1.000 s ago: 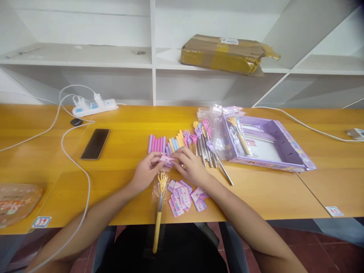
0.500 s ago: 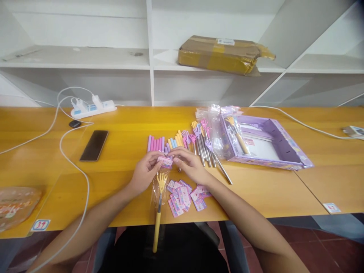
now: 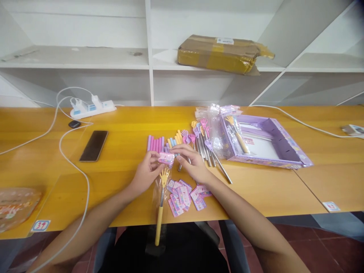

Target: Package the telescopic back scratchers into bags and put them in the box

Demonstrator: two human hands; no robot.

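Observation:
My left hand point(image 3: 146, 168) pinches a small pink-and-purple printed card point(image 3: 166, 158) at the top of a clear plastic sleeve. Inside the sleeve hangs a yellow back scratcher point(image 3: 159, 222), its hand-shaped head up and its handle reaching past the table edge. Just right of the card is my right hand point(image 3: 193, 163), fingers stretched out and thumb apart; whether a fingertip touches the card is hard to tell. Below my hands lies a loose pile of similar cards point(image 3: 182, 195). Beyond them are coloured handle tubes point(image 3: 156, 144) and several back scratchers with metal rods point(image 3: 202, 146).
A purple tray box point(image 3: 284, 163) holding a bagged yellow back scratcher stands right, beside clear plastic bags point(image 3: 214, 113). A phone point(image 3: 93, 146), power strip point(image 3: 93, 109) and white cables lie left. A taped carton point(image 3: 218, 55) rests on the shelf behind.
My right fingers have eased off the card and spread. The card now faces up more fully in my left hand, and the bagged back scratcher has shifted slightly up and right.

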